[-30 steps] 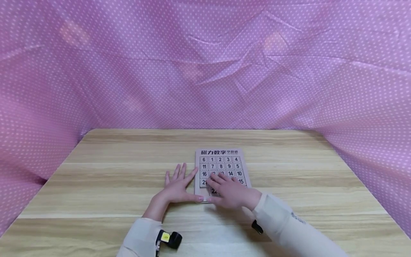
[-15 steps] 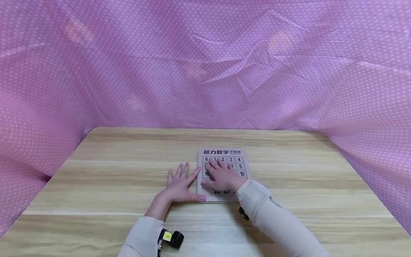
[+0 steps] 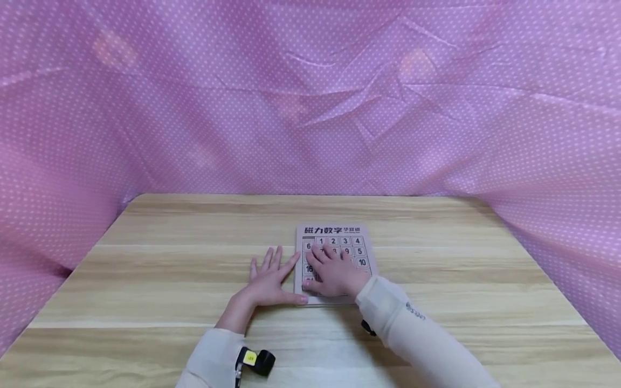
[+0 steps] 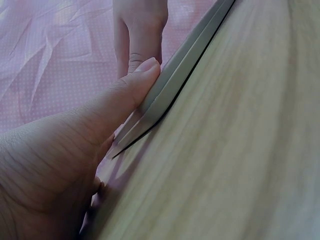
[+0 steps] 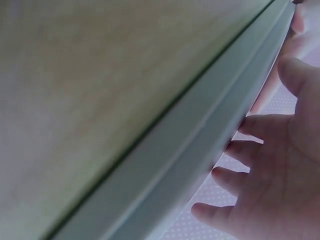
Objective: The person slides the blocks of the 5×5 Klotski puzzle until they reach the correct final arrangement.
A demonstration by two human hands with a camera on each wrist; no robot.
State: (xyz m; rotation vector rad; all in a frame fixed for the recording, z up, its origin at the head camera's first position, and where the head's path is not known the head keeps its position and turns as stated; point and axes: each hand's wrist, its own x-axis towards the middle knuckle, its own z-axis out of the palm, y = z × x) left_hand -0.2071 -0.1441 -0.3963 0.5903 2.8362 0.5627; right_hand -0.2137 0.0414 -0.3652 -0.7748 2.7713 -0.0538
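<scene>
A pale number sliding puzzle (image 3: 330, 230), with dark lettering along its top and rows of numbered tiles, lies flat on the wooden table. In its left column, tile 6 (image 3: 308, 246) sits a little low, with a dark gap above it. My left hand (image 3: 264, 286) is spread beside the board, its thumb on the near left corner and its index fingertip at the left edge. Over the left and middle tiles lies my right hand (image 3: 335, 274), fingers extended and fingertips touching tiles; it hides several numbers. In the right wrist view those fingertips meet the board's top face.
The wooden table (image 3: 184, 226) stretches around the puzzle on all sides. Behind it and at both sides hangs a pink dotted cloth (image 3: 310, 134). A black wrist camera (image 3: 263, 362) sits on my left sleeve, near the table top.
My right hand has moved from the lower tiles up and left over the board, then slightly down. The left column's tiles have slid toward me, leaving a gap at the top. My left hand stays put.
</scene>
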